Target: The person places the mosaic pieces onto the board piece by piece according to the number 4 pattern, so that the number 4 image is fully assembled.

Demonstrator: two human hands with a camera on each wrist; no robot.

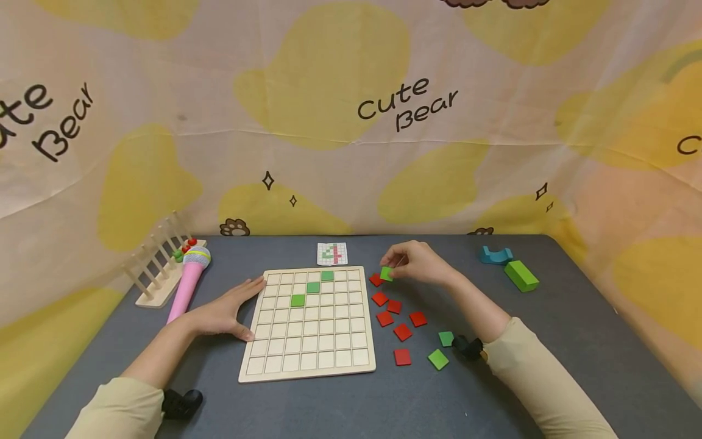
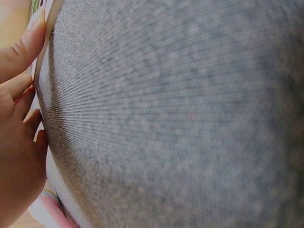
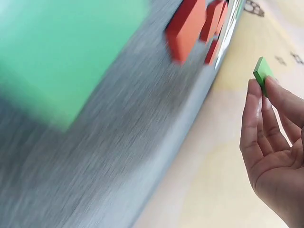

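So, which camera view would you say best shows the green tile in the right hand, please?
The right wrist view: the green tile is close, pinched by the right hand, with face and edge visible. The head view shows it smaller, right of the board; the left wrist view doesn't show it.

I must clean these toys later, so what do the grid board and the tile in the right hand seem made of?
The grid board looks like wood, matte and unpainted: its pale tan frame suggests this, though no grain is clear. The green tile in the right hand may be painted wood or plastic, smooth: its green covers face and edge.
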